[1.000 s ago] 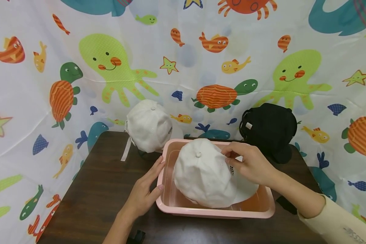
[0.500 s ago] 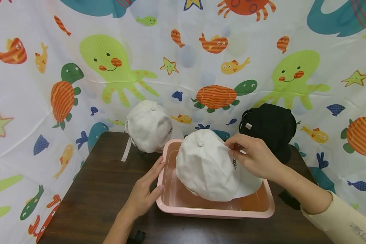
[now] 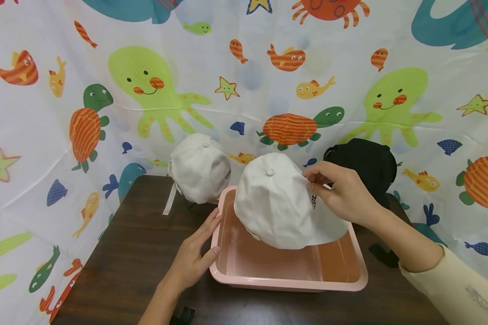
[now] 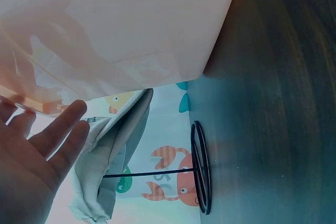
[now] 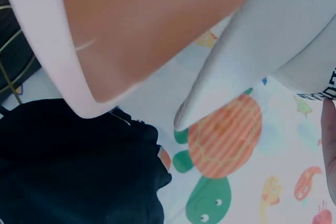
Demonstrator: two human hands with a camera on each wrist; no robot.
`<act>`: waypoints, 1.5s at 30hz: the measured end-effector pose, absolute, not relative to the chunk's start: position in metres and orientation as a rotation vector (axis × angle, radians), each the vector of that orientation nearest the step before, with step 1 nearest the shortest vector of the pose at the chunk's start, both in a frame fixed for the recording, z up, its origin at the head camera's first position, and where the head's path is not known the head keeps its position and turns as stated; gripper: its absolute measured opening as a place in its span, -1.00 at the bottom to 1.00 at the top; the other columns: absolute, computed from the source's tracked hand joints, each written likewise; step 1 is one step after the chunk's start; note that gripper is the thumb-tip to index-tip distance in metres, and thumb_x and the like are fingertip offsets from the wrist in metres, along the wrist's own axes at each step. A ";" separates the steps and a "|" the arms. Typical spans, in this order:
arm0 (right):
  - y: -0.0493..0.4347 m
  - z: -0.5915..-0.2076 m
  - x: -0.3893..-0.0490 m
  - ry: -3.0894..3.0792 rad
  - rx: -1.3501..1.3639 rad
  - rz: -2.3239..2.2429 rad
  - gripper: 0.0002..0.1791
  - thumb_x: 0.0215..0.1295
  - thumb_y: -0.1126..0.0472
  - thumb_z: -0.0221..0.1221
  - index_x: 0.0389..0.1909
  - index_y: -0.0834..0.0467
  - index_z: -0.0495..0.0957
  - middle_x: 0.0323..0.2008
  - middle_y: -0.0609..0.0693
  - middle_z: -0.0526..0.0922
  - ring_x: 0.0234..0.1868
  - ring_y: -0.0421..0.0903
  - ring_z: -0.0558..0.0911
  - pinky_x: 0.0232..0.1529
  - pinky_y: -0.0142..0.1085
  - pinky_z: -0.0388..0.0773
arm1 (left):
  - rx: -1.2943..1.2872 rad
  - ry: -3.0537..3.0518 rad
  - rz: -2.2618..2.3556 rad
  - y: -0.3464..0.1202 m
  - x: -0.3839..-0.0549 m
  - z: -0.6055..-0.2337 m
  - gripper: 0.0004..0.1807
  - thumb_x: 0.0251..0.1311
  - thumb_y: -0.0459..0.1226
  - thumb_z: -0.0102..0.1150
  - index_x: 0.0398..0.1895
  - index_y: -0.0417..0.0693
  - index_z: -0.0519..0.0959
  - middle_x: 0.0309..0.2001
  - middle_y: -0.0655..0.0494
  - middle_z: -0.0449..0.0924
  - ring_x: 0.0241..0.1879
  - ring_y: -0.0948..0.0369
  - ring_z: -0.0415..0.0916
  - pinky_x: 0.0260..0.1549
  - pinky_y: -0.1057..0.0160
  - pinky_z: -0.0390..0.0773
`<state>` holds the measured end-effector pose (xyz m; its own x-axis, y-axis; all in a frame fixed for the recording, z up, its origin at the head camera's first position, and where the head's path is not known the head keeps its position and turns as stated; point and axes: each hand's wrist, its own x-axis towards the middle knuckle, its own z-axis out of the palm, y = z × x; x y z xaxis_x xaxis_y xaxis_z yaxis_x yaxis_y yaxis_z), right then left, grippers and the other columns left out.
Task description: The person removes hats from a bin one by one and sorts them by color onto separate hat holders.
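Note:
My right hand (image 3: pixel 343 192) pinches a white baseball cap (image 3: pixel 274 203) by the front of its crown, close to the dark lettering. The cap hangs tilted over the pink plastic basin (image 3: pixel 284 283), its brim pointing right. In the right wrist view the cap's brim (image 5: pixel 210 90) shows beside the basin wall, with one fingertip at the lettering. My left hand (image 3: pixel 193 253) touches the basin's left rim with extended fingers. From the left wrist view, those spread fingers (image 4: pixel 63 124) lie by the basin's edge.
A second white cap (image 3: pixel 199 169) sits behind the basin at left, on a black wire stand (image 4: pixel 199 171). A black cap (image 3: pixel 363 164) stands at back right. Small black objects lie on the dark wooden table (image 3: pixel 122 253). A sea-animal curtain (image 3: pixel 252 90) hangs behind.
The white cap has risen from inside the basin to above it, lifted by my right hand. My left hand has stayed at the rim.

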<state>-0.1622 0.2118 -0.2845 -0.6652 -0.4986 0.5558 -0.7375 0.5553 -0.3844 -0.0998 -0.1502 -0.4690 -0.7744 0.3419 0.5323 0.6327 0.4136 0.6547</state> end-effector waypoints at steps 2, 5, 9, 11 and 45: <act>0.211 -0.282 -0.166 -2.412 0.990 0.853 -0.64 0.12 0.64 0.36 -0.19 0.15 0.70 -0.26 -0.11 0.73 -0.28 -0.22 0.66 -0.25 -0.55 0.54 | -0.841 -2.359 -1.298 -0.150 -0.099 -0.469 -0.26 0.30 -0.34 0.23 0.58 -0.13 0.33 0.61 -0.06 0.20 0.54 0.08 0.25 0.45 0.42 0.15; 0.208 -0.278 -0.170 -2.427 0.961 0.861 -0.67 0.15 0.62 0.35 -0.19 0.16 0.70 -0.26 -0.09 0.72 -0.27 -0.19 0.66 -0.21 -0.56 0.53 | -0.841 -2.359 -1.296 -0.151 -0.099 -0.469 -0.26 0.29 -0.34 0.22 0.57 -0.14 0.33 0.61 -0.06 0.20 0.54 0.08 0.25 0.45 0.42 0.15; 0.206 -0.275 -0.175 -2.447 0.924 0.871 -0.70 0.18 0.59 0.35 -0.17 0.18 0.70 -0.24 -0.07 0.73 -0.26 -0.17 0.67 -0.17 -0.56 0.52 | -0.839 -2.364 -1.291 -0.150 -0.100 -0.468 -0.27 0.29 -0.33 0.22 0.56 -0.16 0.34 0.61 -0.04 0.20 0.53 0.09 0.26 0.45 0.41 0.15; 0.204 -0.274 -0.177 -2.451 0.912 0.879 -0.72 0.19 0.59 0.35 -0.17 0.20 0.70 -0.23 -0.05 0.73 -0.26 -0.15 0.67 -0.16 -0.55 0.53 | -0.836 -2.368 -1.288 -0.150 -0.100 -0.468 -0.27 0.29 -0.32 0.22 0.56 -0.15 0.35 0.61 -0.04 0.20 0.53 0.10 0.26 0.45 0.41 0.15; 0.162 -0.266 -0.214 -2.413 0.744 1.153 -0.82 0.34 0.52 0.26 -0.13 0.24 0.68 -0.25 0.12 0.69 -0.19 -0.07 0.63 -0.15 -0.38 0.53 | -0.834 -2.357 -1.285 -0.150 -0.099 -0.469 -0.26 0.28 -0.30 0.21 0.56 -0.13 0.35 0.60 -0.04 0.22 0.53 0.09 0.27 0.45 0.41 0.15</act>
